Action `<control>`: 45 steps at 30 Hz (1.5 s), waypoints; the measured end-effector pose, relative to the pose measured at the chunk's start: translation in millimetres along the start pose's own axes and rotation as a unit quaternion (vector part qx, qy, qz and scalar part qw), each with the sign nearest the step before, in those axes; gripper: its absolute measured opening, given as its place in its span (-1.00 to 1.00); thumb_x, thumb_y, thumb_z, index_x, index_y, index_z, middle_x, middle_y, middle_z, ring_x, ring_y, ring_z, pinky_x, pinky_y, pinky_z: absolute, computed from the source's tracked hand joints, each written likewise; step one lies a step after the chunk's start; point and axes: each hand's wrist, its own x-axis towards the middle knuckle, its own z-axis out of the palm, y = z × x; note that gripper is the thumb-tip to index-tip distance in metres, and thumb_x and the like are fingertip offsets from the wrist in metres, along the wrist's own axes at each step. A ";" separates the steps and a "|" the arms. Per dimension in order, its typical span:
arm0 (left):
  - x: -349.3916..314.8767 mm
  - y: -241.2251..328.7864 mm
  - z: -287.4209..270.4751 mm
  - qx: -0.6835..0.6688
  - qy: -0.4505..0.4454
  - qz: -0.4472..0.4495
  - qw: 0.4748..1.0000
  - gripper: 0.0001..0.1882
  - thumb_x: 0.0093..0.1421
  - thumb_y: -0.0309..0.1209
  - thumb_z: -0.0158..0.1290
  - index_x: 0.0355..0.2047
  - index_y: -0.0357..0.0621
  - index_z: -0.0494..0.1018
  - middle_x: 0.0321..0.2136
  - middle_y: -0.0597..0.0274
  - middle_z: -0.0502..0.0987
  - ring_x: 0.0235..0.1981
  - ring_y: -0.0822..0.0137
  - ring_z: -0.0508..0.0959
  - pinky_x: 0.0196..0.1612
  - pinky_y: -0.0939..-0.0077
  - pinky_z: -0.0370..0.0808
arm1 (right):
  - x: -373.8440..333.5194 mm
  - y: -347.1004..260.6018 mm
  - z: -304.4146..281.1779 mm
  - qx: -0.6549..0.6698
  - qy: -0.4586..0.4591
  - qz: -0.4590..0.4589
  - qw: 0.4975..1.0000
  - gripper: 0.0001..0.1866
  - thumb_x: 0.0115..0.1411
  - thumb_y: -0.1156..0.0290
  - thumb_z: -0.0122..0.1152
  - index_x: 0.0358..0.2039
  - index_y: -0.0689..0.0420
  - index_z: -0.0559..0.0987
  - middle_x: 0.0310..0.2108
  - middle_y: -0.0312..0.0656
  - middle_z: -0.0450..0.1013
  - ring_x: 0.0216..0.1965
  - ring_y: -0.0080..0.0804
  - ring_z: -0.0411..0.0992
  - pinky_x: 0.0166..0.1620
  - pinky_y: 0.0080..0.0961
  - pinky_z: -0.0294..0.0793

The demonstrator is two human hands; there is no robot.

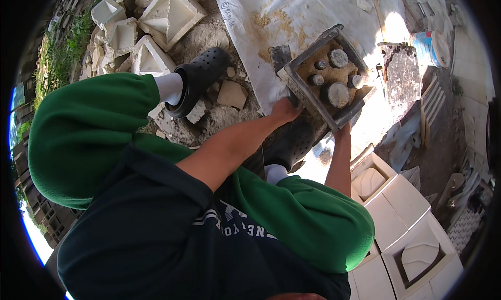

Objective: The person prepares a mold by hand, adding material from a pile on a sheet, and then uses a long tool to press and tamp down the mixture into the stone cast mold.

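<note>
A dark, square box frame (309,95) is between my two hands, turned at an angle over a white sheet. Brownish sand lies inside it, with several round, grey-topped cylinders (338,95) of different sizes standing in the sand. My left hand (286,111) is closed at its left near side, fingertips hidden by the frame. At the near right corner my right hand (343,131) grips the edge from below, most of its fingers out of sight. Whether the box is lifted or rests on something, I cannot tell.
Broken cream-coloured hollow blocks (172,15) are heaped at the far left. The white sheet (242,26) carries spilled sand. Pale moulded blocks (399,206) stand at the near right. A white bucket (432,49) lies beyond a worn slab (401,73). Rubble surrounds my dark clog (204,73).
</note>
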 end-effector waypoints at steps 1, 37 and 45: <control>-3.2 -3.8 -4.0 0.025 0.014 -0.005 1.000 -0.39 -0.07 0.10 0.20 -0.39 -0.34 0.57 -0.39 -0.13 0.61 -0.30 -0.04 0.62 -0.21 0.15 0.54 | 1.3 0.3 3.9 0.000 -0.004 0.003 1.000 -0.40 0.33 -0.03 -0.12 0.21 0.14 0.27 0.04 -0.09 0.34 0.07 -0.20 0.37 0.02 -0.14 0.52; 186.8 117.6 -416.3 0.733 -0.101 0.262 0.620 -0.52 -0.21 -0.06 0.29 -0.42 -0.23 0.60 -0.35 -0.04 0.62 -0.26 0.04 0.63 -0.21 0.22 0.57 | -96.5 -32.5 92.7 -0.218 0.161 0.085 0.959 -0.65 0.34 0.39 -0.05 -0.04 0.45 0.43 -0.21 0.05 0.51 -0.23 -0.16 0.55 -0.17 -0.31 0.63; 177.5 69.5 -382.8 0.721 -0.121 0.198 0.653 -0.66 -0.15 -0.25 0.27 -0.40 -0.23 0.60 -0.34 -0.05 0.62 -0.22 0.06 0.63 -0.17 0.22 0.58 | -145.9 -35.0 38.9 -0.348 0.313 -0.020 0.884 -0.54 0.26 0.14 0.13 -0.05 0.30 0.53 -0.16 -0.08 0.56 -0.15 -0.33 0.54 -0.16 -0.40 0.56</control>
